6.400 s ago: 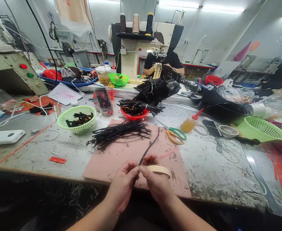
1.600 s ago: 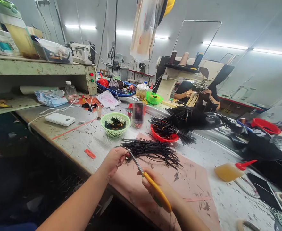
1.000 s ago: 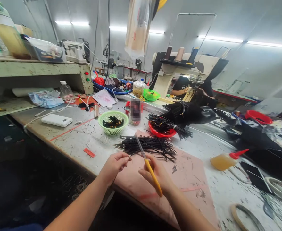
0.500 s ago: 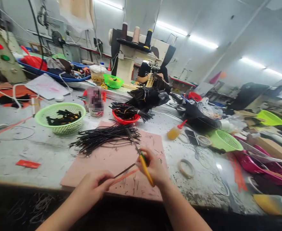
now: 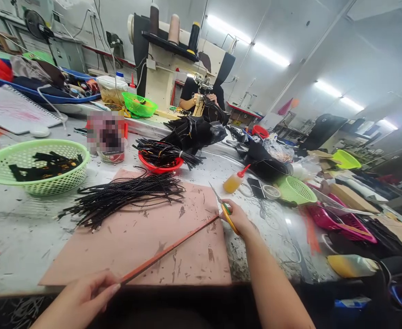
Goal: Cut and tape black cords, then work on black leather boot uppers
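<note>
A narrow orange strip (image 5: 175,243) with a dark edge stretches taut and slanting between my hands, above a pinkish board (image 5: 135,249). My left hand (image 5: 87,294) pinches its lower end near the board's front edge. Closed around a pair of scissors (image 5: 231,220) with yellow and green handles, my right hand (image 5: 239,218) also meets the strip's upper end at its fingertips. The blades point away, up and to the left. Behind the strip, a bundle of black cords (image 5: 125,196) lies across the back of the board.
A green basket (image 5: 55,183) of black pieces stands at left, a red bowl (image 5: 160,165) with black cords behind the board. A glue bottle (image 5: 233,183) is beyond my right hand. Farther right are a pink basket (image 5: 345,228) and green basket (image 5: 297,192). A person (image 5: 187,93) sits behind the sewing machine (image 5: 160,77).
My hands have moved apart, the left toward the lower left and the right to the right, drawing the strip out straight. The scissors turned with the right hand. The camera view shifted right.
</note>
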Motion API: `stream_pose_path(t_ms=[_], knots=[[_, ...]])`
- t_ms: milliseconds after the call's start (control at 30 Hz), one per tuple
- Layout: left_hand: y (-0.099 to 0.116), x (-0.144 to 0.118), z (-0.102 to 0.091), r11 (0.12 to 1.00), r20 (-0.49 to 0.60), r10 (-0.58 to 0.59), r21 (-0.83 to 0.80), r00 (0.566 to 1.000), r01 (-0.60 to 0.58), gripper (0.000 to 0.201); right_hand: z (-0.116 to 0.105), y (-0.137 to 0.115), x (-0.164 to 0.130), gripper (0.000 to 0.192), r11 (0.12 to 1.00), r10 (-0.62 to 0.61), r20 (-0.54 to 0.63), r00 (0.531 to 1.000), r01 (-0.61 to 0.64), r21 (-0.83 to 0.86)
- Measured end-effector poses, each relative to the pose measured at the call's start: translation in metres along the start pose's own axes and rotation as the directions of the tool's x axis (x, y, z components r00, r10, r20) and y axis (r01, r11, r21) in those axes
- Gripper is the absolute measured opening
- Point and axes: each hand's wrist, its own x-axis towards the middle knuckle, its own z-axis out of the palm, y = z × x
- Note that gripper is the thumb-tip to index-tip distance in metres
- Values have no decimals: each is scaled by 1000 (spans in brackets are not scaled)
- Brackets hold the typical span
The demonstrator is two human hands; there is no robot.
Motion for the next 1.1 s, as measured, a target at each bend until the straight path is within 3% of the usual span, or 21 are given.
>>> stream_pose_path(t_ms=[200,400,800,967,1100], knots=[[3,0,1,998,13,-7,59,1000,6,37,-2,2,4,49,996,24,-17,1000,-26,-86],[17,-13,5,990,-72,9,140,997,1,28,-3,10,0,50,995,43,24,999,-41,-92],[16,-24,14,985,-148,48,171,988,-22,15,-6,17,-3,57,980,64,33,997,-56,-189],[19,-21,12,998,-193,39,-31,981,-45,17,-11,-1,1,54,966,35,13,999,-31,-255],[19,-15,9,953,-327,-43,-297,944,-60,22,-11,-26,25,56,939,20,-28,999,-29,-343]])
